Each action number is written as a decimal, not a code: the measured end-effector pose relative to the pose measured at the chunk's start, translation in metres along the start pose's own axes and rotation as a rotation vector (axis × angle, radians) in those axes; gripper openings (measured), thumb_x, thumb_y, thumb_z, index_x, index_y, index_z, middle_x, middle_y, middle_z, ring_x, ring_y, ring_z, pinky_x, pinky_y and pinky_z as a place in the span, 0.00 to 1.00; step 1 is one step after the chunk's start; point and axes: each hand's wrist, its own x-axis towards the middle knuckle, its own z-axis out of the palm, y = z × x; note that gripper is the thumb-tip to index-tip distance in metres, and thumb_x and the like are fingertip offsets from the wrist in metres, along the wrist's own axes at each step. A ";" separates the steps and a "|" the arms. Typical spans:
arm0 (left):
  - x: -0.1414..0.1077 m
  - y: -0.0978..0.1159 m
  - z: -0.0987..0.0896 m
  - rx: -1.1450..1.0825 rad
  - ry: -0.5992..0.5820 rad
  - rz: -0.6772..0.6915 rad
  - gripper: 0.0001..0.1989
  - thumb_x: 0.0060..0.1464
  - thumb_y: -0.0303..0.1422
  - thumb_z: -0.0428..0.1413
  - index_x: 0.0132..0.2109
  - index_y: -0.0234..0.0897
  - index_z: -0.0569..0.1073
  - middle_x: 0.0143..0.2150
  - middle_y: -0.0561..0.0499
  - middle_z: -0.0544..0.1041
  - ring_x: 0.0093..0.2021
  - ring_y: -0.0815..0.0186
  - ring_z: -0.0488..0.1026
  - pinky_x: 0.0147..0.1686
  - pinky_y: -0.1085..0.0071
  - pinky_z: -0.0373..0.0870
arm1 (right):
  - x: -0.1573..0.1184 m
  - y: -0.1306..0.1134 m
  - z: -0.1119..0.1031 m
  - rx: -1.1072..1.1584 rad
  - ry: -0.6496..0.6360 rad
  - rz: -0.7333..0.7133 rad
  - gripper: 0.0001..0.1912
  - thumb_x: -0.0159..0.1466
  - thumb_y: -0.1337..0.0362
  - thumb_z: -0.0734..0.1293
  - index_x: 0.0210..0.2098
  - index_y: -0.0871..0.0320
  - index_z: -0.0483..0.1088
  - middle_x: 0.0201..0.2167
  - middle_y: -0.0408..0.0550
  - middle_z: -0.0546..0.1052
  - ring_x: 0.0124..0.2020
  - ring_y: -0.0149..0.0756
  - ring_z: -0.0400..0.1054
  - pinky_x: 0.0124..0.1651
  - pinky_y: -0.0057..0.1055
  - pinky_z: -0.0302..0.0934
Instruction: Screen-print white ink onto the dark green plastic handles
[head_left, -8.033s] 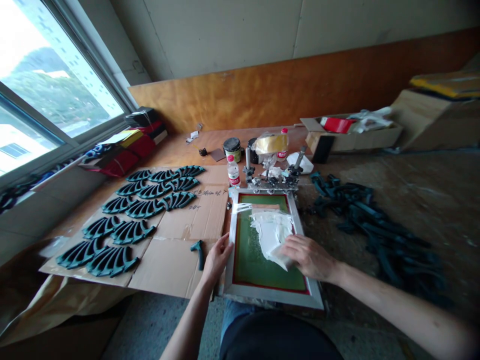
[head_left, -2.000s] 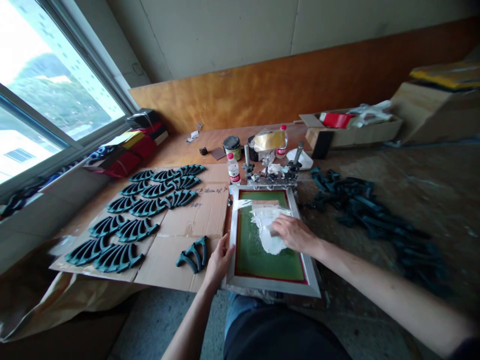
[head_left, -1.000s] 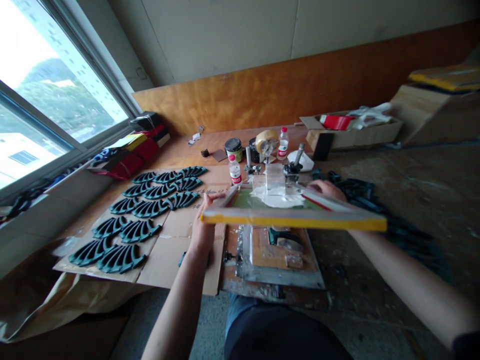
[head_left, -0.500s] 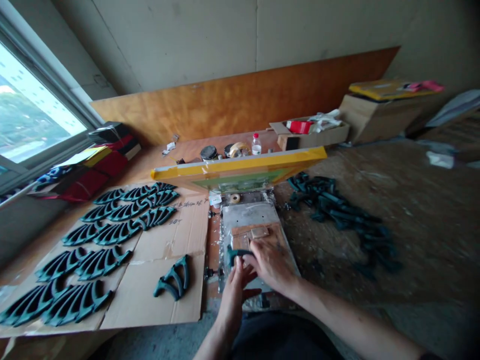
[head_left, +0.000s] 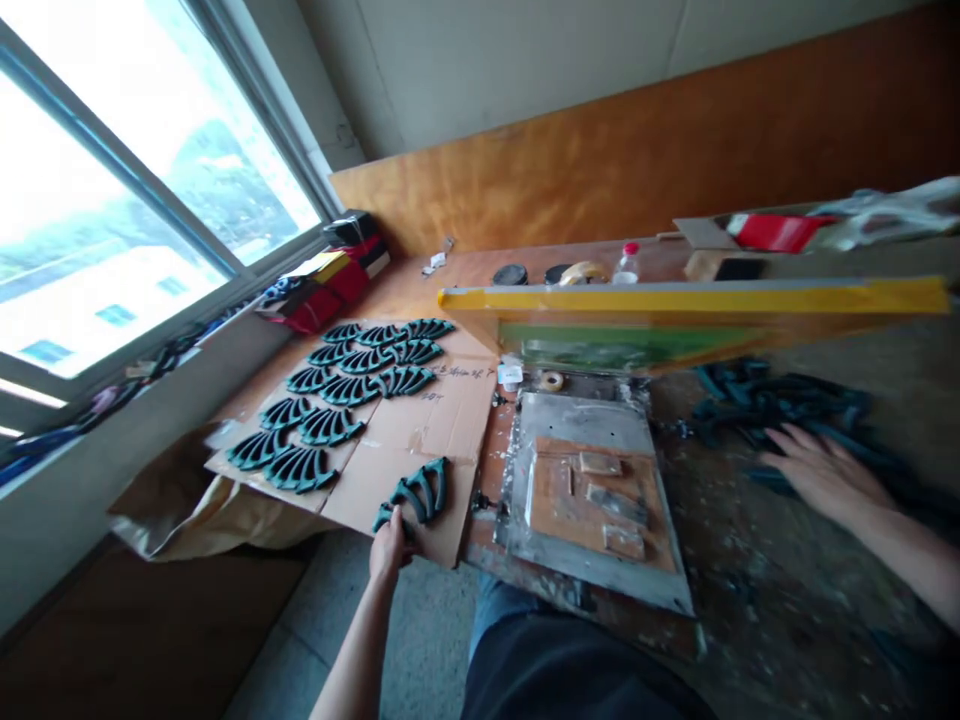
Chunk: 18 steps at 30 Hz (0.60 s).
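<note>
The left hand (head_left: 391, 550), in the head view, has thumb and fingers closed on the near end of a dark green piece (head_left: 382, 516), which lies on the cardboard sheet (head_left: 390, 425) beside a small group of like pieces (head_left: 429, 490). The right hand (head_left: 817, 472) is spread, fingers apart and slightly blurred, at the near edge of a loose pile of more dark green pieces (head_left: 787, 395); whether it touches any is hard to tell.

Judging by their slim, curved bars and wider ends, the pieces should be light and stiff, probably moulded plastic or rubbery; how slippery they are cannot be told. They look sturdy enough for a firm pinch. The narrow bar or its edges seem the best hold, sparing the broad face; in the pile, where pieces cross, one may snag on another. More lie fanned in rows (head_left: 337, 390) on the cardboard.

As for containers, an open carton (head_left: 703, 234) at the back holds a red item (head_left: 780, 232) and crumpled clear plastic (head_left: 892, 212). Behind the raised, tilted frame (head_left: 690, 298) stand two dark-lidded jars (head_left: 510, 274), their contents hidden, and a clear bottle with a red cap (head_left: 627, 265); its fill is unclear. Red boxes (head_left: 311, 308) sit near the window, their insides unseen.
</note>
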 end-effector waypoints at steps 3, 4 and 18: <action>0.007 0.011 -0.001 0.141 -0.060 -0.008 0.26 0.58 0.52 0.44 0.29 0.36 0.74 0.14 0.47 0.68 0.19 0.55 0.72 0.25 0.63 0.69 | 0.002 -0.007 0.013 -0.018 0.063 -0.024 0.39 0.51 0.26 0.49 0.27 0.49 0.73 0.38 0.71 0.73 0.45 0.58 0.67 0.48 0.60 0.51; 0.008 0.016 -0.004 0.184 -0.082 -0.001 0.26 0.58 0.52 0.45 0.28 0.36 0.74 0.13 0.47 0.67 0.18 0.55 0.72 0.26 0.62 0.69 | 0.006 -0.025 0.016 -0.031 0.063 0.027 0.37 0.52 0.27 0.50 0.28 0.50 0.72 0.36 0.71 0.73 0.43 0.57 0.68 0.48 0.58 0.52; -0.113 0.274 0.039 -0.721 -0.387 0.891 0.28 0.58 0.55 0.47 0.53 0.37 0.66 0.23 0.57 0.71 0.19 0.73 0.66 0.21 0.78 0.64 | 0.031 -0.301 0.073 0.034 -0.267 -0.171 0.09 0.64 0.67 0.64 0.42 0.59 0.74 0.34 0.50 0.76 0.39 0.42 0.69 0.45 0.40 0.66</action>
